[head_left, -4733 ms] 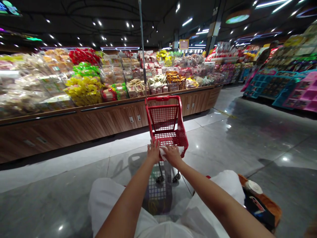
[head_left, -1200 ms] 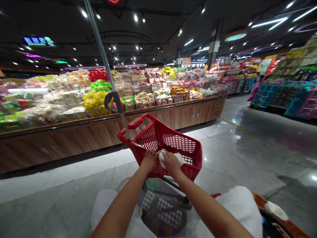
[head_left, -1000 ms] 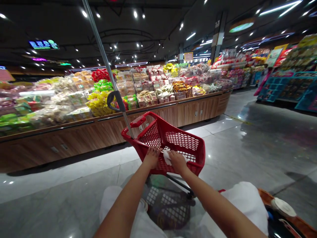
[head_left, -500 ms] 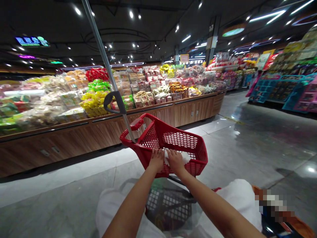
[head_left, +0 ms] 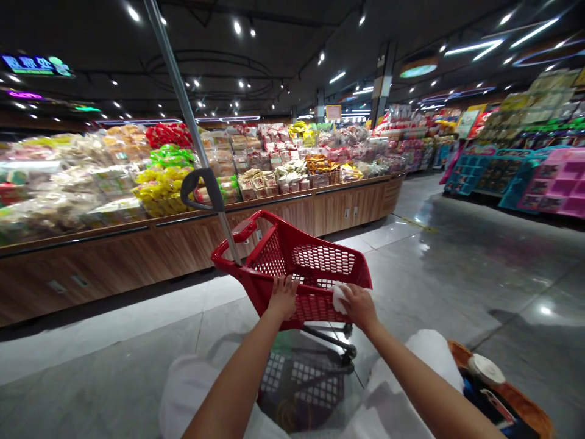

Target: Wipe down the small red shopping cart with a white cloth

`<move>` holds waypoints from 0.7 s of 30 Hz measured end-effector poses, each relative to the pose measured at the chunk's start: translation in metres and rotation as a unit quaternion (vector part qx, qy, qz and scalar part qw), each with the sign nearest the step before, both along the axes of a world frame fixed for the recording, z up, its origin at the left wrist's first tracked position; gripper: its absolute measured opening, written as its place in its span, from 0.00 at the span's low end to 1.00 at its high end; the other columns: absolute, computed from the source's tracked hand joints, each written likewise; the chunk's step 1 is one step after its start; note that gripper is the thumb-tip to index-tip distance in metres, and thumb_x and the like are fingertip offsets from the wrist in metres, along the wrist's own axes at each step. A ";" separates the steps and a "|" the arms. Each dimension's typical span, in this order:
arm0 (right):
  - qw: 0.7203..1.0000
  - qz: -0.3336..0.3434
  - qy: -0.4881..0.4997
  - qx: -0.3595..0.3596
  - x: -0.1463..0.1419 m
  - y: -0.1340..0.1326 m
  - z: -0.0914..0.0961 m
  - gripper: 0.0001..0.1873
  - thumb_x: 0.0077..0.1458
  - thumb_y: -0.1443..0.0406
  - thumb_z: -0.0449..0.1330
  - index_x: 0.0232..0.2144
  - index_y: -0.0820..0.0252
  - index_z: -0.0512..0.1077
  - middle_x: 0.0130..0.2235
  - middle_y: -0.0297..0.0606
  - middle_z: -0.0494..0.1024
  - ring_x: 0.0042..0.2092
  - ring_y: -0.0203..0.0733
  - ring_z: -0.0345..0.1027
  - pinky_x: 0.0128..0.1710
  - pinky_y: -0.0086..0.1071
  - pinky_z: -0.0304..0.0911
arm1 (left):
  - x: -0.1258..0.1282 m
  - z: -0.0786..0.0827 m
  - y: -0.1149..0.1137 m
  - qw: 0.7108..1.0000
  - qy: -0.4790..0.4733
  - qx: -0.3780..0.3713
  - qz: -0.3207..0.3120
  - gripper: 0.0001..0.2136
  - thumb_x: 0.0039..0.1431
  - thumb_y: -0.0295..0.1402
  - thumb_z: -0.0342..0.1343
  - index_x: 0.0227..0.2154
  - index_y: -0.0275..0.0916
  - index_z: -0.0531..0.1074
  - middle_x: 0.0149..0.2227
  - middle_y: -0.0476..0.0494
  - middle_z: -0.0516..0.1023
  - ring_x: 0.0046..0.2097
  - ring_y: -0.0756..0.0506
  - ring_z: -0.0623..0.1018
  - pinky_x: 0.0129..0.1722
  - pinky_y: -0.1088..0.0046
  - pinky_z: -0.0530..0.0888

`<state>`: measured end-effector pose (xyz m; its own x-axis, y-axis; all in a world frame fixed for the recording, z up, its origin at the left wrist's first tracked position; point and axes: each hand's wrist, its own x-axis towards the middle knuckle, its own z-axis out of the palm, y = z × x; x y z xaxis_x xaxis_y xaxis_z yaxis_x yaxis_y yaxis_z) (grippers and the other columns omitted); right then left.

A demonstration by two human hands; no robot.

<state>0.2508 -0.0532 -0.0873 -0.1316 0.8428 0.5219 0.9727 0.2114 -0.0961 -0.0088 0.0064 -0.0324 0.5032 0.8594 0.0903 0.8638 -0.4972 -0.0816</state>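
Note:
A small red plastic shopping cart [head_left: 320,262] with a mesh basket stands on the grey tiled floor just in front of me. A tall metal pole [head_left: 183,103] with a grey handle [head_left: 198,189] rises from its left side. My left hand [head_left: 283,296] grips the cart's near rim, fingers curled over the edge. My right hand [head_left: 359,305] presses a white cloth [head_left: 339,299] against the near right side of the basket. My knees in white trousers [head_left: 425,366] show below.
A long wooden display counter [head_left: 183,238] piled with packaged snacks runs along the left and back. Blue and pink crates [head_left: 525,177] line the right aisle. A brown bag [head_left: 498,396] with a white lid in it sits by my right knee.
My right hand has slid the white cloth rightward along the cart's near rim, away from my left hand. The cart has shifted slightly left. Earlier it was turned from facing straight ahead to an angle.

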 end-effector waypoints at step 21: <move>0.999 -0.012 -0.024 -0.039 -0.016 0.001 0.009 0.20 0.60 0.64 0.54 0.55 0.56 0.67 0.47 0.45 0.74 0.45 0.45 0.66 0.43 0.34 0.59 | -0.002 0.004 -0.009 1.000 -0.015 -0.024 -0.007 0.33 0.51 0.35 0.50 0.62 0.36 0.54 0.65 0.35 0.55 0.65 0.32 0.52 0.64 0.48 0.41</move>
